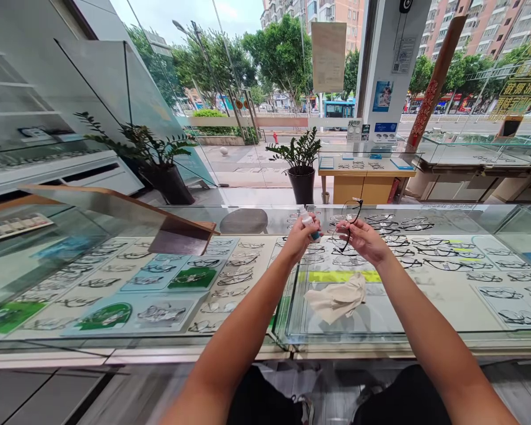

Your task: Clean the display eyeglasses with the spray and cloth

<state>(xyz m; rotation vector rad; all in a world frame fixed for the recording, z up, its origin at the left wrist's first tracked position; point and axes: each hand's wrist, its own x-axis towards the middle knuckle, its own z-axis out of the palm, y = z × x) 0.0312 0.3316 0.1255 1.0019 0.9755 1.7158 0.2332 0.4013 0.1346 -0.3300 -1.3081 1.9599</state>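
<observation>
My left hand (297,237) is closed round a small spray bottle (308,219) with a white top and a bluish-green lower part. To its right, my right hand (363,238) pinches a pair of eyeglasses (358,208) with a dark frame, held on end above the glass counter. The bottle and the eyeglasses are apart, both raised over the counter top. A crumpled cream cloth (336,300) lies on the glass in front of my hands, below my right wrist. Part of the bottle is hidden behind my left fingers.
Under the glass counter (265,348) lie several rows of eyeglasses (451,264). A wooden-edged, tilted stand (177,239) rests on the counter at left. Beyond it are potted plants (302,180), a small display table (367,177) and tall street-side windows.
</observation>
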